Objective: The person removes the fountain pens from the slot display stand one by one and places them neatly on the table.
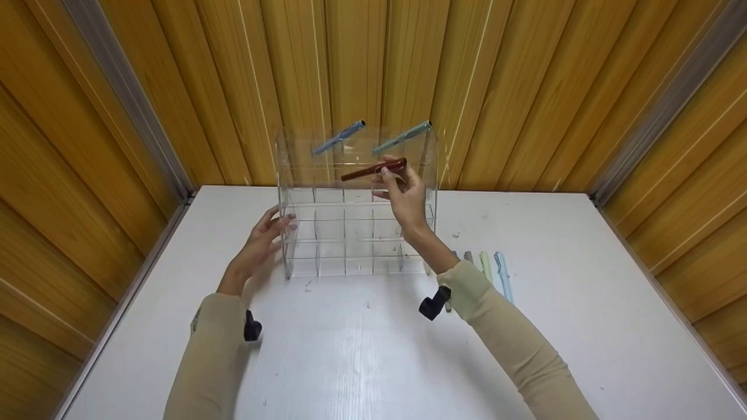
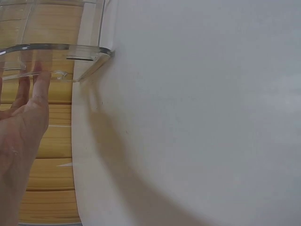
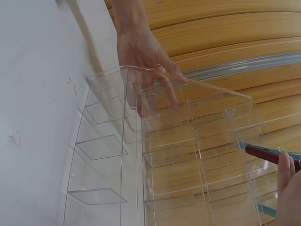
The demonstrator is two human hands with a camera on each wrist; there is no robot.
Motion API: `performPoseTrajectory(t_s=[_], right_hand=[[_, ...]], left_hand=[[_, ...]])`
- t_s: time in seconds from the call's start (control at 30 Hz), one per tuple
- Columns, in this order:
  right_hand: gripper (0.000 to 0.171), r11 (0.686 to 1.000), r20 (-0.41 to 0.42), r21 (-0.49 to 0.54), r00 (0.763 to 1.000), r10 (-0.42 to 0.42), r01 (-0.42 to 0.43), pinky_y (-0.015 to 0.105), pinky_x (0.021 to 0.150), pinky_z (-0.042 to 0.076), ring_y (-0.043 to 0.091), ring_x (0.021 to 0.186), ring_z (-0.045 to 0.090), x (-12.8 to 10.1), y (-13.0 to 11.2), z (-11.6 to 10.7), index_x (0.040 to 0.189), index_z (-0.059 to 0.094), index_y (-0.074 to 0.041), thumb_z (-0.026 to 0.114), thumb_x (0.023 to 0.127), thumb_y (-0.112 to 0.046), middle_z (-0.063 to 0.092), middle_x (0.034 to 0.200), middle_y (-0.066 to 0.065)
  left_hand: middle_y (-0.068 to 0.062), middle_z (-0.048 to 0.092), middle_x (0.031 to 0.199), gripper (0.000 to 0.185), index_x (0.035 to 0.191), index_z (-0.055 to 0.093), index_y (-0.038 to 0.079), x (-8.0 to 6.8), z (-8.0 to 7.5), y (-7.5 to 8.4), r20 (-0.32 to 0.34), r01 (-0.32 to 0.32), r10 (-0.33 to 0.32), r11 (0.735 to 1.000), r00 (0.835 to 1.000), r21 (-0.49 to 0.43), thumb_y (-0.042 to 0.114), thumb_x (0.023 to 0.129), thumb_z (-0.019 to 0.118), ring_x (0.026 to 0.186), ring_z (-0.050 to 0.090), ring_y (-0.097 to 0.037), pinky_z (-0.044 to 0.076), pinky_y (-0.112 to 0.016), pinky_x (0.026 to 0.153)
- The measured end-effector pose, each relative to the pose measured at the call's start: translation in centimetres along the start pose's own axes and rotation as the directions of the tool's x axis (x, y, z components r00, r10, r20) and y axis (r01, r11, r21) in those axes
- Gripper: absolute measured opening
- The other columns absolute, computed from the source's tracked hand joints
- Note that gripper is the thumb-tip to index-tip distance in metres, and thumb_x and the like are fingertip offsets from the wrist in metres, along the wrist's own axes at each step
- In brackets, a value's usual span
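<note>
Head view: the right hand pinches a light, stiff brown pen at the top of the clear rack; the left hand, fingers straight, steadies the rack's slippery side.

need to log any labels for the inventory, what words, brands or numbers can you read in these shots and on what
None: no readable text in any view.
Clear acrylic compartment organiser: no label or marking visible.
Dark red pen pinched in the right hand: no print legible.
Pastel pens lying on the white table: too small to show any print.
</note>
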State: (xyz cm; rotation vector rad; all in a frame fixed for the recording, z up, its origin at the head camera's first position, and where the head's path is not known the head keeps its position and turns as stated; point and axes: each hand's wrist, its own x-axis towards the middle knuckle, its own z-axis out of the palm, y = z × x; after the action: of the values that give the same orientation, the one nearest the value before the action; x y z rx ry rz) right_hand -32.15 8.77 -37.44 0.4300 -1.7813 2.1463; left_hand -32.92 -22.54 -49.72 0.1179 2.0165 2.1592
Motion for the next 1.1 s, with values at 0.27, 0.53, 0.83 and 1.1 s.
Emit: performPoseTrajectory(t_s=[0.27,0.53,0.83,1.1], right_hand=[[0.037,0.993,-0.007,-0.004,0.993,-0.117,0.117,0.025,0.08,0.063,0.011,0.092,0.072,-0.8,-0.3,-0.8,0.142,0.051,0.01,0.051,0.109,-0.005,0.067,0.116,0.013],[0.035,0.991,0.031,0.032,0.991,-0.129,0.128,0.029,0.09,0.063,0.013,0.102,0.072,-1.4,-0.3,-1.6,0.142,0.052,0.008,0.049,0.109,-0.002,0.066,0.121,0.018],[0.035,0.992,0.049,0.125,0.998,-0.04,0.034,0.04,0.096,0.062,0.028,0.12,0.068,-2.1,0.0,-3.1,0.145,0.045,0.008,0.043,0.111,-0.001,0.061,0.124,0.01],[0.03,0.981,0.027,0.19,0.999,0.036,-0.041,0.042,0.097,0.061,0.023,0.119,0.07,-2.3,0.3,-5.0,0.141,0.042,0.001,0.041,0.111,-0.002,0.061,0.128,0.016]], left_hand=[[-0.011,0.027,0.172,0.067,0.168,0.021,0.021,0.2,0.0,-0.1,0.007,-0.004,0.004,1.0,1.0,0.014,0.041,0.111,0.05,0.16,0.023,-0.031,0.015,-0.062,0.131],[-0.014,0.03,0.171,0.068,0.168,0.019,0.021,0.4,0.1,0.2,0.011,-0.012,0.012,1.0,1.0,0.017,0.04,0.111,0.05,0.16,0.024,-0.034,0.015,-0.061,0.131],[-0.013,0.03,0.171,0.066,0.168,0.019,0.02,0.2,0.2,-0.2,0.012,-0.017,0.016,0.999,1.0,0.038,0.039,0.112,0.049,0.161,0.022,-0.034,0.014,-0.064,0.13],[-0.013,0.033,0.168,0.066,0.167,0.022,0.018,0.3,0.1,-0.3,0.005,-0.023,0.023,1.0,1.0,0.016,0.039,0.111,0.05,0.159,0.025,-0.033,0.015,-0.062,0.131]])
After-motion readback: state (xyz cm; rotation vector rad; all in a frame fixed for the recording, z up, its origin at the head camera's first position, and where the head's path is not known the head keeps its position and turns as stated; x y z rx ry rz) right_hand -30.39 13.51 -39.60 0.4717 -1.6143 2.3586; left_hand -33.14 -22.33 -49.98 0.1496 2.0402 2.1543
